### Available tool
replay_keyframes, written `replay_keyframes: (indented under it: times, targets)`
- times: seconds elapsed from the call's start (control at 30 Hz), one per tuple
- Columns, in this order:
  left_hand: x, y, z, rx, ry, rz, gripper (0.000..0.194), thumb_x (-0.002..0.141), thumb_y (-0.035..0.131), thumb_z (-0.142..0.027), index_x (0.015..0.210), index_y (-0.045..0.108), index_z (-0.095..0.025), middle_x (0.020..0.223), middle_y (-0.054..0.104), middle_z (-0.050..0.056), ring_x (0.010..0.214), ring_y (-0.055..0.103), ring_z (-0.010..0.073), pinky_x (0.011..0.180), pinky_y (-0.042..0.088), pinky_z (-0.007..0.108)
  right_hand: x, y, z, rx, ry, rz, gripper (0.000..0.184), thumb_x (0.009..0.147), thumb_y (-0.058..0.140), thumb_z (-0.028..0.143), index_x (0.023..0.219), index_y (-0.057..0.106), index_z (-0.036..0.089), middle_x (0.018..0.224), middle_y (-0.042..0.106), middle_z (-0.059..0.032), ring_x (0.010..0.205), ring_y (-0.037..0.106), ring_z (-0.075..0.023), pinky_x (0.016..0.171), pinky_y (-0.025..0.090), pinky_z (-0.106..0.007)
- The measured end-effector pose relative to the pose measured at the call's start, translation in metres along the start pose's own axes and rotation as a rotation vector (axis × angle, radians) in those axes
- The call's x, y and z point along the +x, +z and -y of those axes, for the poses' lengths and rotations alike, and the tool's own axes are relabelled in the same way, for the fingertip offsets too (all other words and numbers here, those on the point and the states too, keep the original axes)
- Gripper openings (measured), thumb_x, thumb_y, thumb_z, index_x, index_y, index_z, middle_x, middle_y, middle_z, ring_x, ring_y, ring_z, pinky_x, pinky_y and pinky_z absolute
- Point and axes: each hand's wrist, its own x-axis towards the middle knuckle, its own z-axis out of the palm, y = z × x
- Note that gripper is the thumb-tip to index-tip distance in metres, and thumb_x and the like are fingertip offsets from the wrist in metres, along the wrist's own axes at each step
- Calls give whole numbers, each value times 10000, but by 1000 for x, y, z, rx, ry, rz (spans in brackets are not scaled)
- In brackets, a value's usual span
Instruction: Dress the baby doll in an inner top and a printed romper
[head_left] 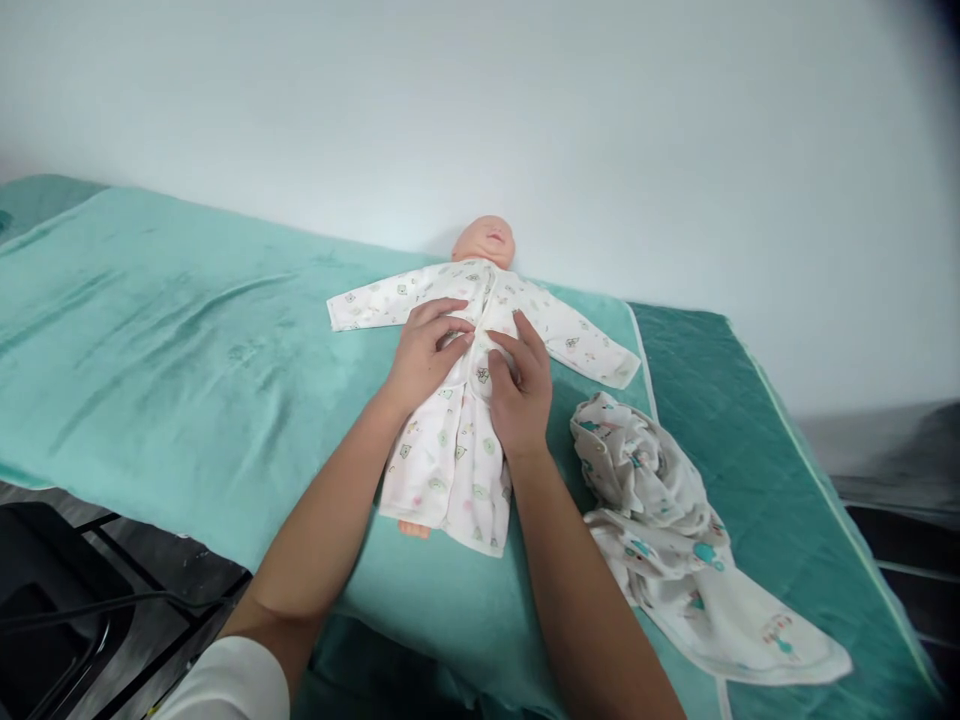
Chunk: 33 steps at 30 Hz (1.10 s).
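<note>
A baby doll (486,240) lies on its back, dressed in a long white baby gown (450,450) with a small animal print. The gown's sleeves spread out to both sides, and a bit of the doll's foot shows below the hem. At the front opening, around the chest, my left hand (433,350) pinches the cloth edge between thumb and index finger. Opposite it, my right hand (521,385) has its thumb and curled fingers on the other edge. Any fastener between the fingertips is too small to make out.
A crumpled white printed cloth (660,500) lies right of the doll. A light green blanket (187,330) covers the bed over a darker green quilted pad (720,400). Behind rises a white wall (480,110). A black chair (52,600) stands at lower left.
</note>
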Motion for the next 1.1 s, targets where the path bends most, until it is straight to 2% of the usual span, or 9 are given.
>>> replay_keyframes:
  times: [0.33, 0.87, 1.1]
  targets:
    - [7, 0, 7, -6, -19, 20, 154, 942, 659, -286, 1036, 781, -288, 1425, 635, 41, 1366, 514, 231, 1161, 440, 441, 4, 1, -3, -5, -23, 6, 265, 964, 586, 312, 1148, 775, 330, 1563, 522, -18, 1466, 461, -254, 1227, 354, -567]
    - [9, -4, 4, -31, -31, 65, 159, 940, 654, -254, 1012, 787, -305, 1436, 631, 26, 1396, 496, 227, 1162, 447, 439, 4, 2, -1, -18, -28, 31, 279, 956, 573, 290, 1144, 772, 349, 1579, 494, 4, 1487, 429, -251, 1231, 344, -574]
    - [9, -3, 1, -47, -62, 60, 102, 909, 685, -256, 974, 761, -274, 1448, 628, 31, 1391, 495, 242, 1033, 522, 395, 4, 1, 4, -24, -14, 29, 274, 951, 585, 280, 1139, 777, 333, 1573, 507, -12, 1480, 434, -247, 1224, 358, -554]
